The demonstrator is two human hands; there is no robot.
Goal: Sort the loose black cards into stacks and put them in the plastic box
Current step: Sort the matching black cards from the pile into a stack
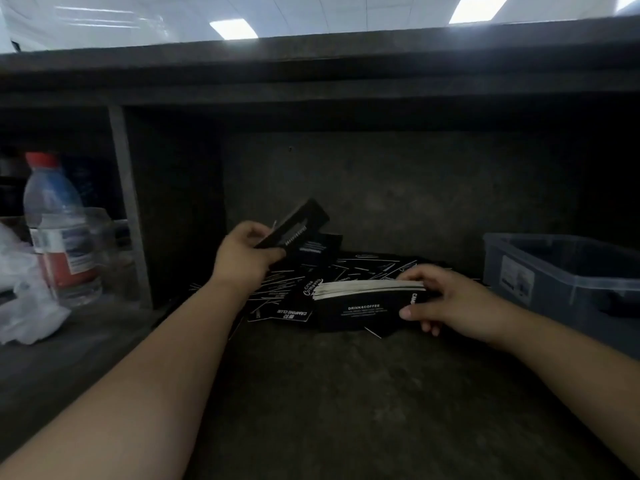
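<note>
Black, white-edged: a thick stack of printed cards (367, 304), low on the dark shelf (346, 410), long axis running left to right, gripped at its right end by the right hand (450, 303), thumb on the near face, fingers curled over the far top edge. Just beyond it, touching, the scattered heap of loose black cards (349, 266). Above the heap's left part, lifted clear and tilted, a thinner bundle of black cards (298, 223), pinched in the left hand (242, 254).

Right of everything, near the right hand, the translucent grey plastic box (554, 271), open-topped, contents too dim to make out. Judged step: gathering and squaring. Box straight off the right end of the thick stack, roughly along its long axis; right hand much the nearer, so probably a short carry rightward and up over the box's left wall.

Far left, well apart: a clear plastic water bottle with a red cap (59, 230) and a crumpled white plastic bag (20, 296).
</note>
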